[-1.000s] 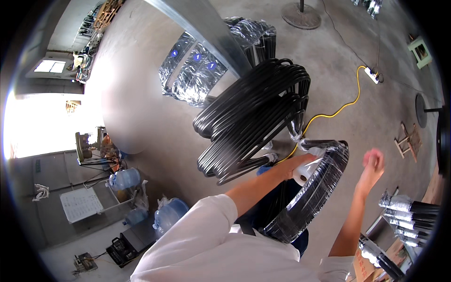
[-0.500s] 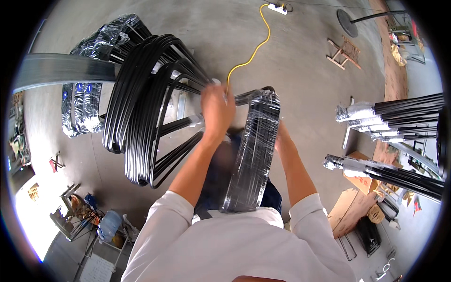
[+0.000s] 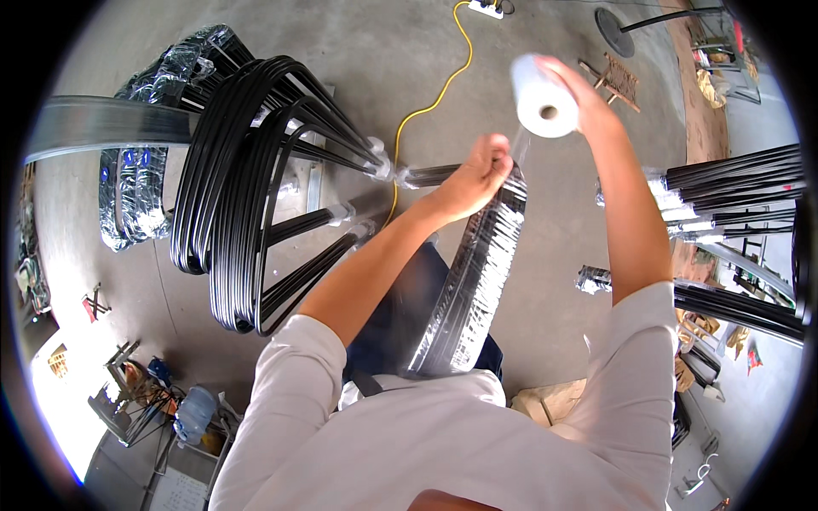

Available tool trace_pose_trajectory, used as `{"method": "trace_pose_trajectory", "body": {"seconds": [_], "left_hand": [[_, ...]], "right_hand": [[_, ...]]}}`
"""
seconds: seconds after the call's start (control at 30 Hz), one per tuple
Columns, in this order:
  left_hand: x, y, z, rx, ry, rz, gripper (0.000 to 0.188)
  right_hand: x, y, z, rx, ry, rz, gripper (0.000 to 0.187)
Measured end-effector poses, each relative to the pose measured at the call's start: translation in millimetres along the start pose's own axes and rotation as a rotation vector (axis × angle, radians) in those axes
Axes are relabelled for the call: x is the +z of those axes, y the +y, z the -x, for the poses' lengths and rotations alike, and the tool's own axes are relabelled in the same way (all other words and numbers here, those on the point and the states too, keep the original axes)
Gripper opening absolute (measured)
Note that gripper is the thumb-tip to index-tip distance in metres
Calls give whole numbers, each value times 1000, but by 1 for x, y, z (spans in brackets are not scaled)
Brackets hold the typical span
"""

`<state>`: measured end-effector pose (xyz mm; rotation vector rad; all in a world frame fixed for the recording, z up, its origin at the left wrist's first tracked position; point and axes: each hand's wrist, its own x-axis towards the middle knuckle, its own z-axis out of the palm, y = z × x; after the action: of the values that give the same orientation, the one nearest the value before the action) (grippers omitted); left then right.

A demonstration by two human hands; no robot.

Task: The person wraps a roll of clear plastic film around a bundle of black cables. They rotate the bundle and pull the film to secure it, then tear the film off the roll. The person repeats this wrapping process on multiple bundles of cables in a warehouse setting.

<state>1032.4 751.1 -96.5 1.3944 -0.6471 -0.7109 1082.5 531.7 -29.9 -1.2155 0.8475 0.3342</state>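
A worker's right hand [image 3: 588, 106] grips a stretch-film roll [image 3: 543, 95] raised above the wrapped black frame bundle [image 3: 477, 272]; the left hand [image 3: 477, 175] clamps the bundle's top end. Slack film could tear or bunch.

Grey concrete floor [image 3: 358, 60] bears black metal frames [image 3: 247, 196], yellow cable [image 3: 430, 102].

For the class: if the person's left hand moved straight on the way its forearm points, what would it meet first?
Probably the film stretched from the white wrap roll in the right hand; the left hand points up-right from the wrapped black bundle. Depth is uncertain.
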Motion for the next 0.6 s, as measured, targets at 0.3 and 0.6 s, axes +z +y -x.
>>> {"method": "trace_pose_trajectory", "body": {"seconds": [0.3, 0.6], "left_hand": [[-132, 37, 16, -439, 218, 1020, 76], [-122, 54, 90, -743, 561, 1022, 74]], "right_hand": [[190, 5, -24, 50, -451, 791, 44], [253, 66, 11, -159, -295, 1637, 40]]}}
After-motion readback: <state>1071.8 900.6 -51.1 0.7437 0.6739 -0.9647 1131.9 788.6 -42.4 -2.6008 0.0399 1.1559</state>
